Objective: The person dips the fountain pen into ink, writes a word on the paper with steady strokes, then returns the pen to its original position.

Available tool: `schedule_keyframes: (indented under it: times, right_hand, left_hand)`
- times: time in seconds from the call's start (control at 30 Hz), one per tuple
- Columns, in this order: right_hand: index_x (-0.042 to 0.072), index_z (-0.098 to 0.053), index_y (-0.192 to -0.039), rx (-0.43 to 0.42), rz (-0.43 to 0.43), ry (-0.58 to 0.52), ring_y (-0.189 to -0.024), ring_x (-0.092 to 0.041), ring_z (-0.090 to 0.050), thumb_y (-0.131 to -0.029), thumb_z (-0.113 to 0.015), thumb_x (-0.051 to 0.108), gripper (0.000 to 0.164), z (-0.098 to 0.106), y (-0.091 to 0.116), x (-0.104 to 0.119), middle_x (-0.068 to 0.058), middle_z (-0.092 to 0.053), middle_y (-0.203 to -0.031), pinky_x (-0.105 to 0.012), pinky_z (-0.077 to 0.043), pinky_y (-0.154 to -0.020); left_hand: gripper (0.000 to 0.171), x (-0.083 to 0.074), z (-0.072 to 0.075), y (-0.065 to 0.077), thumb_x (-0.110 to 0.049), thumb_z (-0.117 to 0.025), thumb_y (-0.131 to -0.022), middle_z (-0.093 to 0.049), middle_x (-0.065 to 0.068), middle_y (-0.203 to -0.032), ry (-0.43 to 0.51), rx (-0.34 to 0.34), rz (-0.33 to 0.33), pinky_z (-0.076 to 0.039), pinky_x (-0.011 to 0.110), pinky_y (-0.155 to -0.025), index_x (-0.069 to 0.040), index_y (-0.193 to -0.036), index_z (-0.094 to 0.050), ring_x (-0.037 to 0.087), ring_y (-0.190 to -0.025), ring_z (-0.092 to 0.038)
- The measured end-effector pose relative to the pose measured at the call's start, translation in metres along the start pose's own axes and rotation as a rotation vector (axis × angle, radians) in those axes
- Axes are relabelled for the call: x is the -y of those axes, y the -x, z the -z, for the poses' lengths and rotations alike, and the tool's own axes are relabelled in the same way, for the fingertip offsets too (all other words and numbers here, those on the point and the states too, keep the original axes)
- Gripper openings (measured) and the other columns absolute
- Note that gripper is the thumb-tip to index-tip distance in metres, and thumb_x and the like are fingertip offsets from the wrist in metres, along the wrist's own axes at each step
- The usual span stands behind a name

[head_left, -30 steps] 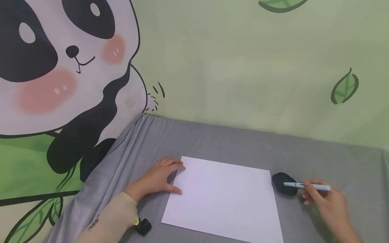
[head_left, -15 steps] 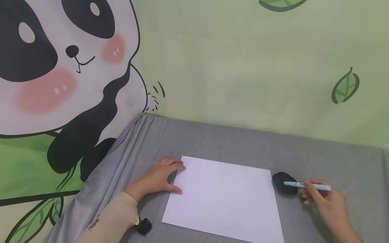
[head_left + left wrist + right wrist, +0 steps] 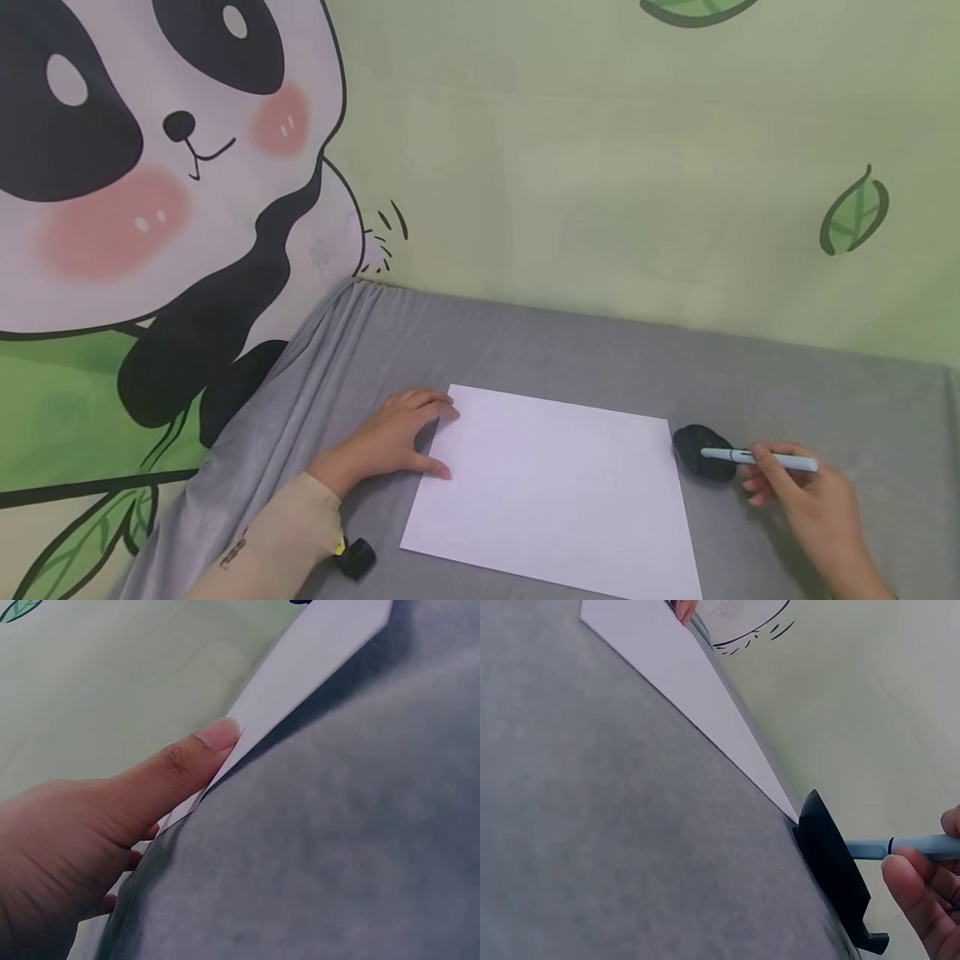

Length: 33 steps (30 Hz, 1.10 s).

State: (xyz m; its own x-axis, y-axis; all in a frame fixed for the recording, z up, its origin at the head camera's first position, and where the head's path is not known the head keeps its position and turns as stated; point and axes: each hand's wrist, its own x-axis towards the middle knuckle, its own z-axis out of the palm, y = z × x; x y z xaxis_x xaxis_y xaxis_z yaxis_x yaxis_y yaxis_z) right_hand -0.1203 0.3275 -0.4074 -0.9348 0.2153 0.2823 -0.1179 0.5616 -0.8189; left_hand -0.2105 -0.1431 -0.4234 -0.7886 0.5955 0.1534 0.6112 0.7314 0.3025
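Note:
A large white sheet of paper (image 3: 555,500) lies in front of me. My left hand (image 3: 390,437) rests at its left edge, thumb and fingers spread apart, the tips pressing on the sheet. The left wrist view shows the thumb (image 3: 176,761) lying along the paper's edge. To the right of the sheet, my right hand (image 3: 817,504) pinches a light blue pen (image 3: 791,462) held nearly level. The pen's far end overlaps a rounded black object (image 3: 693,468) beside the paper. In the right wrist view this object (image 3: 829,862) has a flat face and a small bent tail.
Grey cloth (image 3: 540,346) covers the table and bunches in folds at the left. A small black item (image 3: 356,558) with a yellow bit lies by my left sleeve (image 3: 277,533). Behind the table rises a pale green wall (image 3: 600,183) with a panda (image 3: 210,208) and leaves on it.

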Motion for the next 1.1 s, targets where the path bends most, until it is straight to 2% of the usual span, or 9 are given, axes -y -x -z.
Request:
schedule_keyframes:
  times: [0.83,1.1]
  right_hand:
    - [0.008,-0.065,-0.092,0.013,0.004,-0.003,-0.055,-0.004,-0.065,-0.094,-0.06,0.013,0.007,0.002,-0.002,0.0024,0.017,-0.068,-0.069,-0.022,-0.054,-0.053]
    - [0.017,-0.064,-0.089,0.002,0.045,-0.028,-0.053,-0.003,-0.065,-0.096,-0.057,0.011,0.012,0.0044,-0.0037,0.0046,0.018,-0.067,-0.067,-0.022,-0.054,-0.053]
  left_hand:
    - [0.074,-0.0007,0.001,0.0005,-0.053,-0.081,-0.066,-0.055,0.007,-0.135,0.007,-0.007,-0.003,-0.036,0.053,-0.107,-0.014,-0.125,-0.06,0.029,-0.128,-0.048]
    - [0.073,-0.0021,0.0018,-0.0001,-0.053,-0.081,-0.067,-0.055,0.006,-0.135,0.005,0.001,-0.001,-0.036,0.053,-0.107,-0.015,-0.126,-0.06,0.028,-0.128,-0.048]
